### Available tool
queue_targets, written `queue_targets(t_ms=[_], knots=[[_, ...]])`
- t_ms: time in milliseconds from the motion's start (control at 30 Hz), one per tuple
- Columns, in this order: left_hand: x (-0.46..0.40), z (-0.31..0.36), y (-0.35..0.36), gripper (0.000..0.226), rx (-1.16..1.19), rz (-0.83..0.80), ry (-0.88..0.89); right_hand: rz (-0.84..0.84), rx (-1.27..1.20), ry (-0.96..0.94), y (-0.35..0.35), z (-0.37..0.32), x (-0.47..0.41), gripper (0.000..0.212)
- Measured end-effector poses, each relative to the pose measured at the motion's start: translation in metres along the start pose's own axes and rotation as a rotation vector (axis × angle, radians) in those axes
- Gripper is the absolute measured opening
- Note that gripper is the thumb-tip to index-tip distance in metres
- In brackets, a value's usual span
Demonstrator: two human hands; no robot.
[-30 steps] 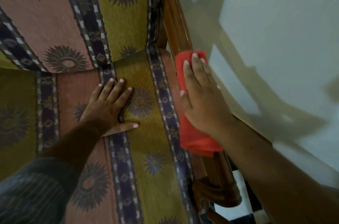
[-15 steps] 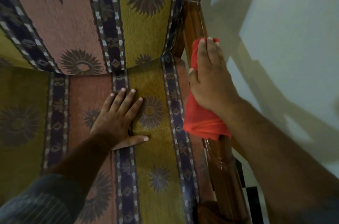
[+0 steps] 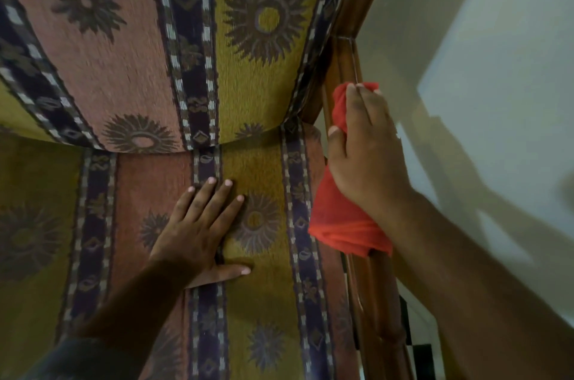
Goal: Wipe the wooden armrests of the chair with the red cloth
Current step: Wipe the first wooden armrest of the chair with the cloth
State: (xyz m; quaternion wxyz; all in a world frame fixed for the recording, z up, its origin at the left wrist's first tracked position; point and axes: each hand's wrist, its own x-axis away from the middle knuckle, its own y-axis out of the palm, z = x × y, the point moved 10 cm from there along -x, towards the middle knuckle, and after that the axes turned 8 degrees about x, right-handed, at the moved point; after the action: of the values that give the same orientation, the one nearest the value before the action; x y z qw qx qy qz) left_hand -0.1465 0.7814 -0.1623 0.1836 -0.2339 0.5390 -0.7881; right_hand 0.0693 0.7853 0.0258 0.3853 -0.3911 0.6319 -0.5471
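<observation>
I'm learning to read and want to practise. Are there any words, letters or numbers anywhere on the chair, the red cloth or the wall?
No words, letters or numbers can be read.
Seat cushion: only woven sunbursts, diamonds and stripes.
Red cloth under the right hand: plain, no label showing.
Wooden armrest: bare wood.
Wall: blank, only shadows.

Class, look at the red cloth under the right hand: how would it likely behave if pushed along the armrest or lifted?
The red cloth looks floppy: it bunches in folds below the right hand and drapes over the armrest. It is probably light, being thin and crumpled. Pushed, it would likely slide easily, since the wood looks polished, but could ruck up without a flat palm.
</observation>
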Motion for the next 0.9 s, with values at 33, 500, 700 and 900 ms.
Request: queue_targets(t_ms=[33, 500, 700, 900], knots=[[-0.001, -0.001, 0.001, 0.123, 0.002, -0.002, 0.001, 0.003, -0.017, 0.008, 0.000, 0.002, 0.001, 0.061], [-0.001, -0.010, 0.008, 0.124, 0.001, 0.017, 0.007, -0.007, -0.015, 0.019, 0.003, -0.006, -0.079, 0.067], [-0.001, -0.012, 0.005, 0.124, -0.005, 0.019, -0.006, -0.115, -0.024, -0.082, 0.014, -0.004, 0.011, 0.069], [0.002, -0.012, 0.004, 0.122, -0.049, 0.049, -0.018, -0.134, 0.060, -0.090, 0.019, -0.009, 0.012, 0.072]])
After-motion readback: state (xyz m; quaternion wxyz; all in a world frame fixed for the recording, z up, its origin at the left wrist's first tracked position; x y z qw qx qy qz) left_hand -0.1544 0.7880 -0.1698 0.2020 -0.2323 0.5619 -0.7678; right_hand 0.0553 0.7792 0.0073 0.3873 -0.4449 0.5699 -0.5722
